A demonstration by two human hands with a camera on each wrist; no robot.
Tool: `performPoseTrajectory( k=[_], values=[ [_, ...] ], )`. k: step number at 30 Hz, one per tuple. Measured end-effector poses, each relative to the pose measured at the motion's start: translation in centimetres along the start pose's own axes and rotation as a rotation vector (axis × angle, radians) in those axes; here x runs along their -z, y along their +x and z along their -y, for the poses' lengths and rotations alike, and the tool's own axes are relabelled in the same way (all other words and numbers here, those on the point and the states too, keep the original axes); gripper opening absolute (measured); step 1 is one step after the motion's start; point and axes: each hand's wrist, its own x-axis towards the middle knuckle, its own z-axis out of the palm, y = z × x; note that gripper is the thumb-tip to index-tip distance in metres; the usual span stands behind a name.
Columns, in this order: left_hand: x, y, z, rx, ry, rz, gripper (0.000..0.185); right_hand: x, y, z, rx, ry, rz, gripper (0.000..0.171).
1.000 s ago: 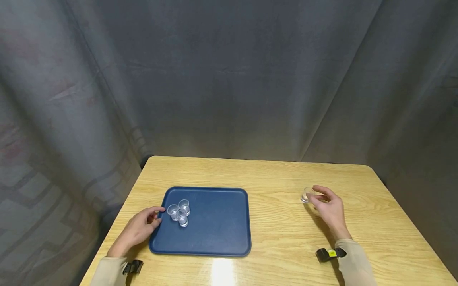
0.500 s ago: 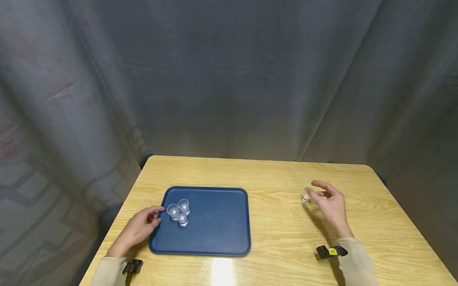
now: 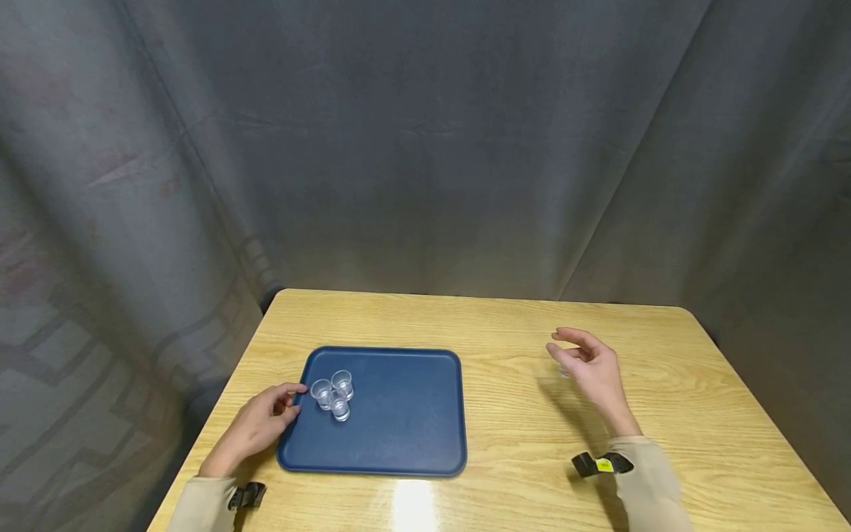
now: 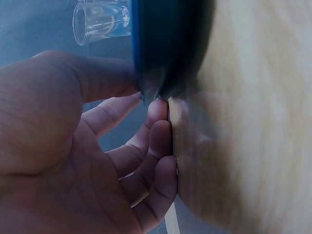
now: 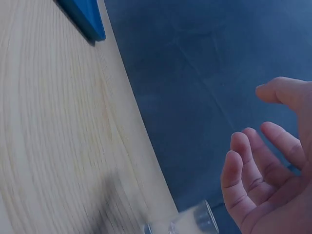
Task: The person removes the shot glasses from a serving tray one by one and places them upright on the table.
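My left hand [image 3: 258, 421] rests at the left edge of a blue tray [image 3: 405, 414], thumb and index fingertips touching its rim. In the left wrist view, the other fingers are loosely bent with their tips on the table. On the tray, 3 small clear shot glasses [image 3: 340, 406] stand close together near that hand. My right hand [image 3: 594, 373] hovers over the table right of the tray, thumb and fingers spread apart and holding nothing. Behind its thumb, another clear shot glass [image 3: 564, 372] is mostly hidden. In the right wrist view this shot glass [image 5: 187, 222] stands apart from the fingers.
The wooden table [image 3: 505, 458] has rounded far corners. A grey curtain [image 3: 425, 148] hangs behind the table and along both sides. Black bands with small devices [image 3: 601, 465] sit on both wrists.
My right hand has come away from the shot glass, its fingers spreading, then shifted left over the table. The glass stays put. My left hand and the tray have hardly moved.
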Motion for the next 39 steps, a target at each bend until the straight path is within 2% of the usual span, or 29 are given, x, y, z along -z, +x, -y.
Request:
performPoseTrajectory(
  k=[10, 19, 39],
  values=[
    [-0.1, 0.0, -0.1, 0.015, -0.007, 0.004, 0.033, -2.9, -0.6, 0.7, -0.029, -0.05, 0.104, 0.043],
    [0.1, 0.0, -0.1, 0.012, -0.012, 0.0, 0.033, -6.2, -1.4, 0.5, -0.086, 0.044, 0.24, 0.044],
    [0.0, -0.1, 0.0, -0.008, -0.003, -0.006, 0.033, -10.9, -2.6, 2.1, -0.081, 0.117, 0.394, 0.044]
  ],
)
